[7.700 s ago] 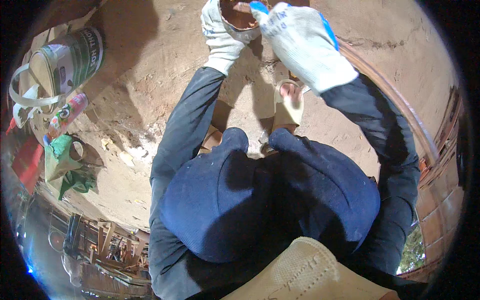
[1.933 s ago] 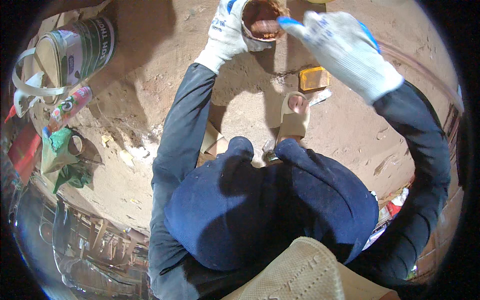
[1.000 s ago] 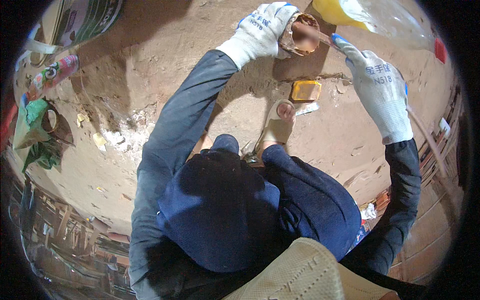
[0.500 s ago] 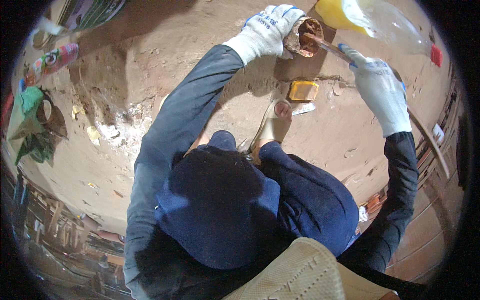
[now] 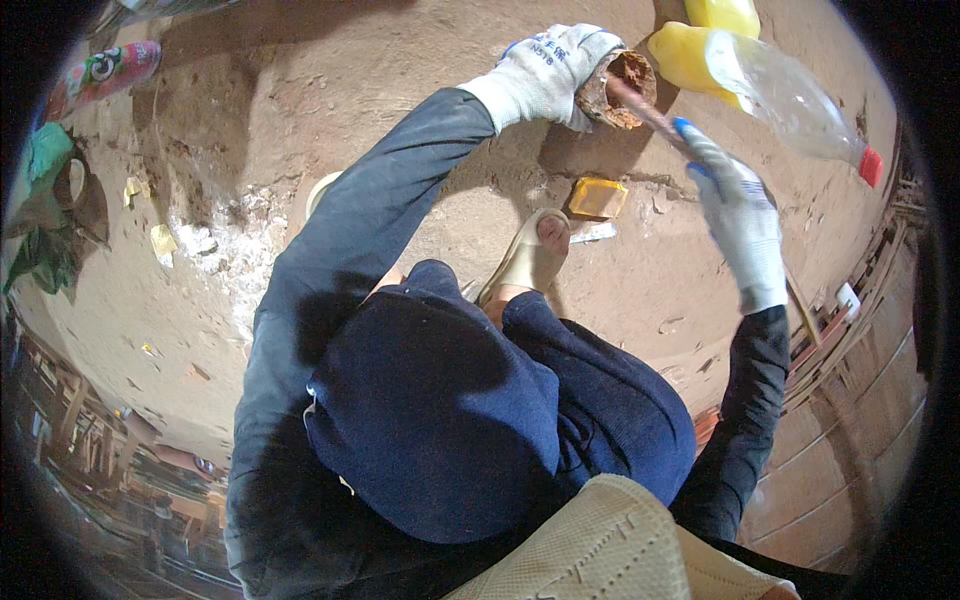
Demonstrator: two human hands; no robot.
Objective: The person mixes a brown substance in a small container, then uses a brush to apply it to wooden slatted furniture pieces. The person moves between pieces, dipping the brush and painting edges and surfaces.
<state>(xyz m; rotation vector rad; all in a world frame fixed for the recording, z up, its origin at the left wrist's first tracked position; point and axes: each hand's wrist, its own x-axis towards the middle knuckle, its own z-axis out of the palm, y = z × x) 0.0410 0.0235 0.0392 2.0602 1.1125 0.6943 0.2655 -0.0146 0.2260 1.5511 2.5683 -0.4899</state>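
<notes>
The left hand [image 5: 560, 70] clamps its fingers round a hollow cylinder [image 5: 595, 104]; right of the cylinder, the right hand [image 5: 733, 195] has fingers clamped on a stick [image 5: 650, 115] reaching its opening

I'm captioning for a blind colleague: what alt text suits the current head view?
A gloved left hand holds a rough brown hollow piece while the gloved right hand holds a stick, its tip at the opening. On the brown ground lie a clear, red-capped bottle and a small yellow-orange block.
</notes>
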